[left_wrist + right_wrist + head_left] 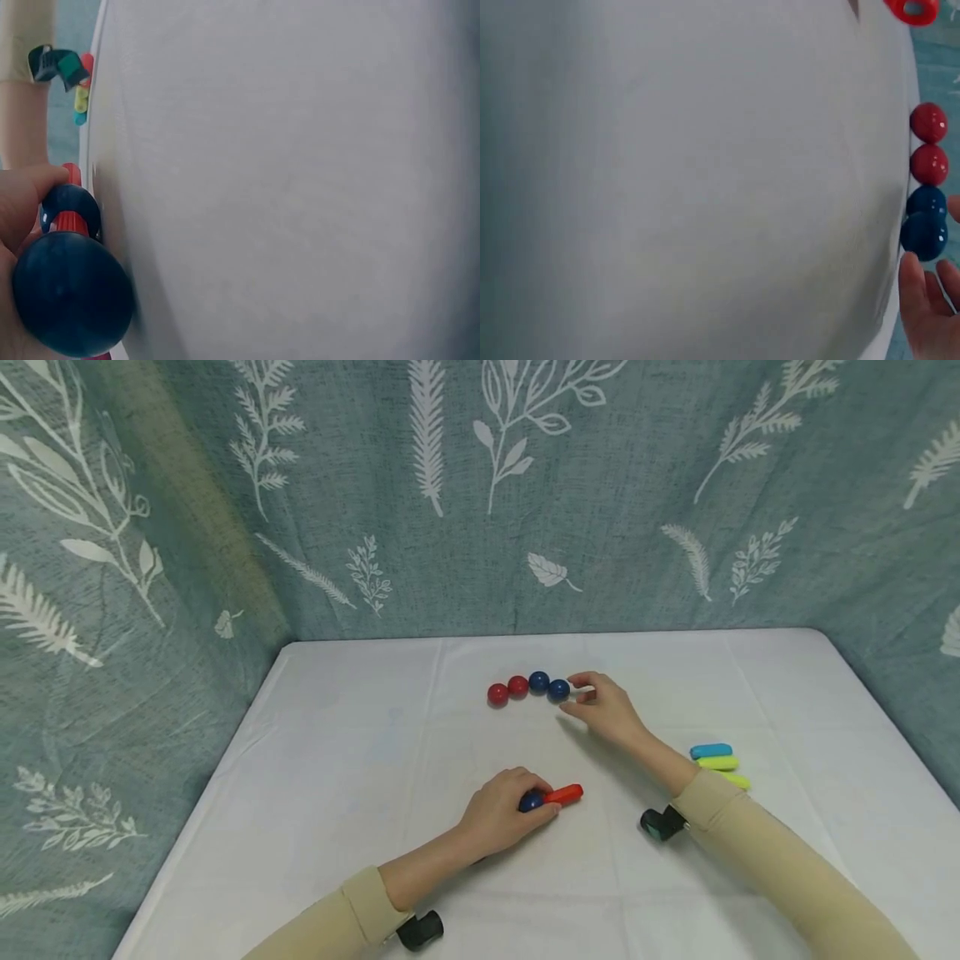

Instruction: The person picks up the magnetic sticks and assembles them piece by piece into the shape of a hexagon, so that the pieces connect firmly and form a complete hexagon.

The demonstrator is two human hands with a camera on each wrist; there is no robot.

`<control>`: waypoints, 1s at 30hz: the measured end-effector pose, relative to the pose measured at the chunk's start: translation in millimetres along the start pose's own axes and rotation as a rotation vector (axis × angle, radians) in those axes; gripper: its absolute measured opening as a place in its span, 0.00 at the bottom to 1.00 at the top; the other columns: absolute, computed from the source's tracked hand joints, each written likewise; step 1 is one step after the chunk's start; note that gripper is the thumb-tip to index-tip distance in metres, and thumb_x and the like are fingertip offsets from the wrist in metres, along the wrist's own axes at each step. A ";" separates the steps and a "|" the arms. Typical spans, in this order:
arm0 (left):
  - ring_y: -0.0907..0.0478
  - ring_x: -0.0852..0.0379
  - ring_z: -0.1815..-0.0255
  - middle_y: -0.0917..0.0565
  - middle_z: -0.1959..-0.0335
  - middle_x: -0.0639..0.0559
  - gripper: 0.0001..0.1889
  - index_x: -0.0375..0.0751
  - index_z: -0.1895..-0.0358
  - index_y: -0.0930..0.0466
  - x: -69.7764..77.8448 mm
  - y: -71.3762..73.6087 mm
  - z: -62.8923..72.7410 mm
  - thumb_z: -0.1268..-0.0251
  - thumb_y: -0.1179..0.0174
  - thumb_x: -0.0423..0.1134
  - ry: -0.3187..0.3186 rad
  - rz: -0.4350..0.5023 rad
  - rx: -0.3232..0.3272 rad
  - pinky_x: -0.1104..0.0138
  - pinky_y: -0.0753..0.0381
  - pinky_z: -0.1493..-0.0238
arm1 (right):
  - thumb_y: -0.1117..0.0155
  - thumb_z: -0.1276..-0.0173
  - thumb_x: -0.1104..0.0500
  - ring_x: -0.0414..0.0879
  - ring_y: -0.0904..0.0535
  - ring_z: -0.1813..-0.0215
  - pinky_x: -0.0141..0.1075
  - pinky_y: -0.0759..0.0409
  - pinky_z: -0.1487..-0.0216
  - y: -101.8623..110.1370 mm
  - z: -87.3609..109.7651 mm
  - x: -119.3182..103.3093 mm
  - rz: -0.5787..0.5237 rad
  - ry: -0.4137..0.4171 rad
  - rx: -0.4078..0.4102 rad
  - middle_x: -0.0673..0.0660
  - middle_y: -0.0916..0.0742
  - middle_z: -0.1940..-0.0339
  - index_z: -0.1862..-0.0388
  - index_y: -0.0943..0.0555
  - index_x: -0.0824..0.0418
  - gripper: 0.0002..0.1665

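My left hand (pixel 504 810) grips a toy piece of blue balls and red rods low over the white table. One red rod (pixel 564 794) sticks out to the right past its blue ball (pixel 531 801). In the left wrist view a larger-looking blue ball (pixel 73 294) joins a second blue ball (pixel 71 206) through a short red part. Farther back, my right hand (pixel 606 706) has thumb and fingers parted right at the end blue ball (pixel 558 691) of a row. Another blue ball (pixel 538 682) and two red balls (pixel 507 691) continue that row leftward.
Right of centre lie a blue rod (pixel 711 750) and yellow rods (pixel 718 762), partly behind the right sleeve; a red rod (pixel 87 66) shows beside them in the left wrist view. A leaf-patterned curtain (pixel 480 568) rises behind the table (pixel 330 760).
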State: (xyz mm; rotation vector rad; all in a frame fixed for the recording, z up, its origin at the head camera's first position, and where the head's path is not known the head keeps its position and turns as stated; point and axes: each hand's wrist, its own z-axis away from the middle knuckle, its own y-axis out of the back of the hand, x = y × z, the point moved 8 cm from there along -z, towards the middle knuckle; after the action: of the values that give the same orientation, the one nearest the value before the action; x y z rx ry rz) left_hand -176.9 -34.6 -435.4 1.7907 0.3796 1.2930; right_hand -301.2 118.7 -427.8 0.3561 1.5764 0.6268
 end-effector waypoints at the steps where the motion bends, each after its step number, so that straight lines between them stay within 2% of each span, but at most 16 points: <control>1: 0.24 0.59 0.60 0.18 0.60 0.55 0.13 0.45 0.55 0.15 0.0 -0.1 -0.2 0.36 0.35 0.47 -0.003 0.000 0.000 0.70 0.25 0.60 | 0.33 0.34 0.56 0.56 0.22 0.46 0.43 0.21 0.56 -1.1 -3.6 0.1 0.009 0.003 0.006 0.64 0.22 0.41 0.37 0.27 0.66 0.29; 9: 0.24 0.60 0.59 0.18 0.60 0.56 0.13 0.45 0.55 0.15 -0.4 -0.8 -0.6 0.36 0.35 0.48 0.007 0.011 -0.011 0.70 0.25 0.58 | 0.32 0.35 0.54 0.55 0.23 0.52 0.42 0.22 0.59 -8.6 -16.9 0.3 0.066 -0.011 0.035 0.66 0.20 0.46 0.40 0.26 0.69 0.30; 17: 0.24 0.61 0.59 0.18 0.61 0.56 0.13 0.45 0.55 0.15 0.2 -0.9 -0.6 0.36 0.35 0.48 -0.002 0.019 -0.012 0.70 0.25 0.58 | 0.32 0.35 0.53 0.56 0.22 0.50 0.43 0.22 0.56 -10.3 -20.0 4.4 0.105 -0.042 0.030 0.64 0.17 0.49 0.44 0.22 0.67 0.26; 23: 0.24 0.60 0.58 0.18 0.60 0.56 0.13 0.45 0.55 0.16 -1.9 -0.9 -0.1 0.36 0.35 0.48 0.009 0.019 -0.018 0.69 0.24 0.57 | 0.30 0.36 0.55 0.54 0.21 0.48 0.42 0.21 0.55 -12.9 -5.3 4.1 0.082 -0.013 -0.082 0.62 0.17 0.49 0.42 0.21 0.63 0.26; 30: 0.24 0.60 0.58 0.19 0.60 0.57 0.13 0.45 0.55 0.15 -3.7 0.7 -0.7 0.36 0.36 0.48 0.016 0.026 -0.027 0.69 0.25 0.56 | 0.31 0.36 0.57 0.54 0.21 0.48 0.46 0.22 0.48 -12.1 30.4 5.3 0.076 0.109 -0.246 0.60 0.17 0.49 0.40 0.21 0.62 0.26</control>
State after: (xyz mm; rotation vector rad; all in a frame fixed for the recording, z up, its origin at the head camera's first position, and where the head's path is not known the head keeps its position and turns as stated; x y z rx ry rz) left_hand -179.3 -37.1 -437.1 1.7690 0.3478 1.3252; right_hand -270.2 117.5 -439.5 0.2008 1.5726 0.9023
